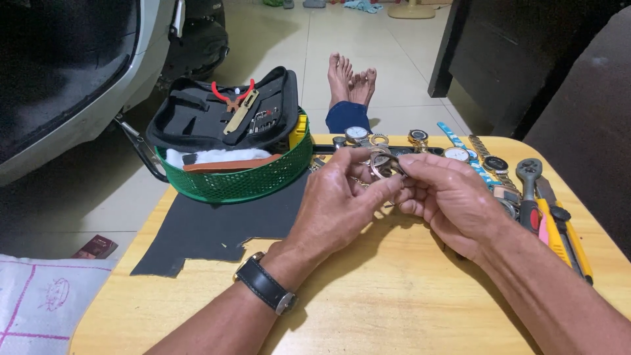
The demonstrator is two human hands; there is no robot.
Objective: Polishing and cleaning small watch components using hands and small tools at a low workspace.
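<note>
Both my hands meet over the middle of a small wooden table (368, 309). My left hand (342, 200) and my right hand (447, 197) pinch a rose-gold wristwatch (381, 163) between their fingertips, its round case held up and its bracelet mostly hidden behind the fingers. A black-strapped watch (266, 284) sits on my left wrist.
A green mesh basket (240, 181) at the back left holds a black tool case with red-handled pliers (233, 98) and a white cloth. A black mat (217, 227) lies under it. Several watches (460, 154) line the far edge. Hand tools (549, 210) lie at the right. My bare feet (351, 79) rest beyond the table.
</note>
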